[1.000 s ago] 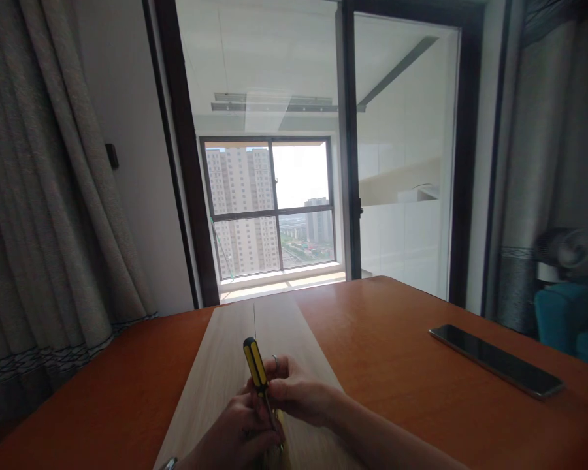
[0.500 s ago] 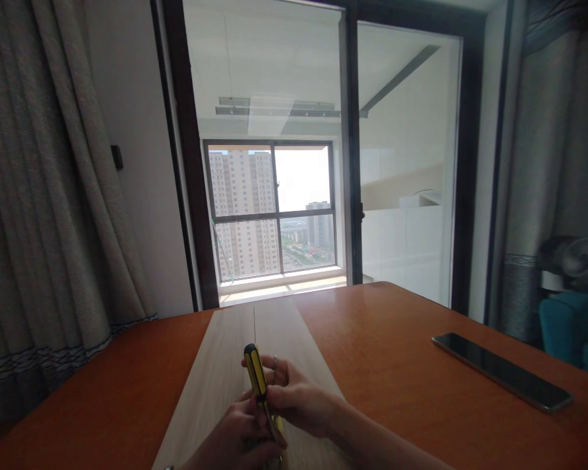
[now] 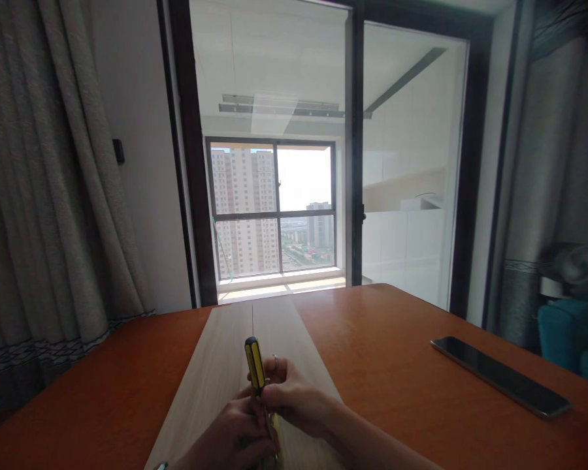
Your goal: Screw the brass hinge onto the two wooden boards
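Observation:
A screwdriver [image 3: 255, 363] with a yellow and black handle stands tilted, its handle up and its shaft pointing down. My right hand [image 3: 301, 399] is closed on it, thumb and fingers at the lower part of the handle. Lower down, my left hand [image 3: 240, 431] is closed beside the shaft, touching my right hand's fingers. A small yellowish, shiny piece [image 3: 275, 427] shows by the left fingertips; its kind is unclear. The screwdriver's tip is hidden among the left fingers. Both hands are above a pale wood-look board [image 3: 206, 365].
The board lies lengthwise on an orange-brown table [image 3: 372, 352]. A dark-screened phone [image 3: 500, 375] rests on the right side. Beyond the table's far edge is a dark-framed glass door [image 3: 355, 163]. A grey curtain [image 3: 44, 196] hangs at the left.
The screwdriver has tilted slightly more upright, and its handle top sits a little higher. Both hands stay together near the same spot. The camera view has shifted slightly.

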Demonstrator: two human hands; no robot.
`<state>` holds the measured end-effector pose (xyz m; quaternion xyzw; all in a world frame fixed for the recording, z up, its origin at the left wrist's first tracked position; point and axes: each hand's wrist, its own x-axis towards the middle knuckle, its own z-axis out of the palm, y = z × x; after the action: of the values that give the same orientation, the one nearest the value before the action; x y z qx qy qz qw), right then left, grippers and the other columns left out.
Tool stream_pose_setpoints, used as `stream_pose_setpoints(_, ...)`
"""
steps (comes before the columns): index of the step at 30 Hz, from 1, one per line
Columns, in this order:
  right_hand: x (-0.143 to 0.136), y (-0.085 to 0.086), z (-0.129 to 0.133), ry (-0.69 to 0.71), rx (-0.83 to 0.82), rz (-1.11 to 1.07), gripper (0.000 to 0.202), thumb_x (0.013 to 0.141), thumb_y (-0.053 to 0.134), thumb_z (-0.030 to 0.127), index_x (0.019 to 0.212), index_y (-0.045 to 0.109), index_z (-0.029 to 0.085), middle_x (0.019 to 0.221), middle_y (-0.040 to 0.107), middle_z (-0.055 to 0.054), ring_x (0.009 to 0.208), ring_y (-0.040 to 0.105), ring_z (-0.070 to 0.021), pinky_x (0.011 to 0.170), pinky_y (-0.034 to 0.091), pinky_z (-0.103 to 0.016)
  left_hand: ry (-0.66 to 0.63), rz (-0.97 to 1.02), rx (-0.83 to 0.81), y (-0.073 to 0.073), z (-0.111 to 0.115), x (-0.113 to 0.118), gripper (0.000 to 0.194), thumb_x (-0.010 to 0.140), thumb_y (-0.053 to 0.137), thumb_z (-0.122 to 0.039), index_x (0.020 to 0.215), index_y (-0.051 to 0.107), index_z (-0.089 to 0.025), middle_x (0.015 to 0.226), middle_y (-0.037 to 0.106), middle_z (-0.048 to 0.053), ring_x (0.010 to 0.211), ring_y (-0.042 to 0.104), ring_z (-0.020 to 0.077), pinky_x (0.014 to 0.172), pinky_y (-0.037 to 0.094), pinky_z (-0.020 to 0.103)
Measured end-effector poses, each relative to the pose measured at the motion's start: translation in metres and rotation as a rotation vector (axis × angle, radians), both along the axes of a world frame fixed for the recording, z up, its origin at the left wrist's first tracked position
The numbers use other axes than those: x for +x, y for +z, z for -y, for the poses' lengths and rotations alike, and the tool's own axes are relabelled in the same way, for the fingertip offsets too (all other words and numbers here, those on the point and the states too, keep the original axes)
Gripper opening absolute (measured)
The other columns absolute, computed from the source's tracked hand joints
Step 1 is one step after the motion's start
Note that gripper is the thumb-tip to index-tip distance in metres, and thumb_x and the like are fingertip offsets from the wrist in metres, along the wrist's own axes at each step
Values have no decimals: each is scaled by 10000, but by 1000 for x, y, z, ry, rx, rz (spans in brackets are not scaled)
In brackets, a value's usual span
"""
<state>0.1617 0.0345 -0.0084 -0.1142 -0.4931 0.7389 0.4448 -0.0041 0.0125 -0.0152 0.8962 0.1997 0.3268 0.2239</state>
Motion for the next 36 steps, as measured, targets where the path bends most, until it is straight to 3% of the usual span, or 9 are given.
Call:
stream_pose_setpoints(4, 1, -1, -1, 16, 1, -7, 464, 565, 922, 256, 943, 693, 116, 778, 712, -39, 598, 639, -117, 565, 434, -219, -10, -7, -2, -2, -1, 0, 459, 933, 505, -507, 684, 686, -167, 828, 670, 85, 932, 570, 220, 915, 446, 315)
stream_pose_setpoints(10, 3, 8, 5, 92, -39, -41, 380, 683, 852, 266, 990, 707, 94, 851, 684, -46, 664, 640, -113, 636, 471, -242, 19, -8, 43, -5, -4, -1, 519, 933, 458, -574, 704, 674, -161, 854, 666, 82, 936, 577, 213, 889, 439, 299)
stream_pose_setpoints(16, 2, 7, 7, 34, -4, -39, 519, 574, 915, 287, 1015, 718, 96, 793, 695, -42, 632, 630, -112, 601, 469, -226, -42, -2, 124, -9, -7, 1, 619, 956, 349, -608, 632, 613, -152, 807, 651, 72, 924, 573, 203, 933, 421, 308)
stream_pose_setpoints(21, -1, 4, 5, -16, -8, -31, 520, 480, 956, 266, 912, 719, 98, 733, 697, -23, 579, 619, -98, 546, 441, -191, -62, -6, 139, -12, -11, 1, 567, 969, 386, -558, 676, 651, -151, 843, 651, 86, 978, 565, 210, 1007, 407, 337)
stream_pose_setpoints(27, 1, 3, 3, 73, -2, -63, 445, 641, 892, 312, 981, 705, 94, 758, 704, -48, 598, 647, -111, 571, 465, -205, -60, -10, 176, -7, -14, -3, 446, 940, 490, -526, 817, 728, -170, 1054, 666, 117, 1105, 548, 229, 971, 446, 295)
stream_pose_setpoints(31, 2, 2, 3, 91, -20, -85, 387, 730, 834, 319, 1010, 703, 86, 788, 702, -60, 622, 652, -113, 606, 478, -225, -62, -26, 151, -11, -16, -4, 463, 947, 465, -535, 824, 735, -179, 950, 671, 95, 1060, 558, 221, 985, 437, 304)
stream_pose_setpoints(36, 1, 1, 2, 102, 38, -81, 479, 652, 883, 341, 1014, 701, 87, 827, 709, -73, 621, 642, -119, 592, 455, -229, -80, -45, 204, -25, -26, -6, 512, 949, 416, -576, 838, 742, -197, 885, 680, 78, 1015, 591, 209, 1027, 403, 292)
